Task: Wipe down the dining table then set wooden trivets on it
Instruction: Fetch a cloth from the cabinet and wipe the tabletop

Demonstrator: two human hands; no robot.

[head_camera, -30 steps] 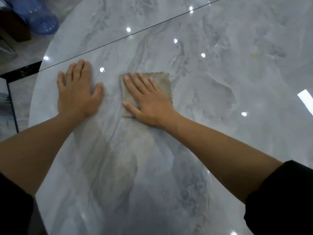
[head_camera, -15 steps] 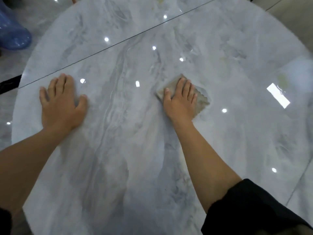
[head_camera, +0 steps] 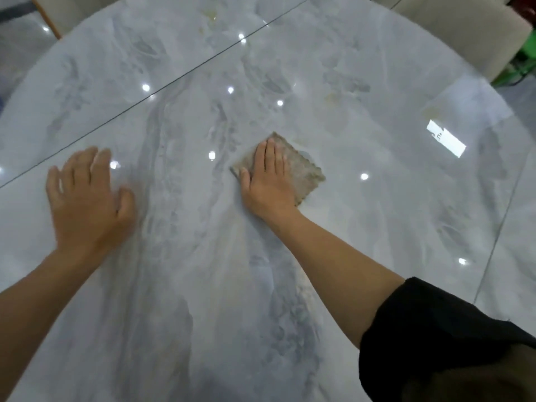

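On round glossy grey marble-patterned dining table (head_camera: 362,256), right hand (head_camera: 268,184) pressing flat with straight fingers on square beige scallop-edged cloth (head_camera: 304,172) near table centre, left hand (head_camera: 87,198) well apart, fingers spread flat on tabletop, beige upholstered chair (head_camera: 470,33) beyond far edge.

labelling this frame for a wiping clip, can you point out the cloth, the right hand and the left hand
cloth (head_camera: 306,177): head view, uncovered part on its right side
right hand (head_camera: 268,188): head view, back of the hand
left hand (head_camera: 87,204): head view, back of the hand
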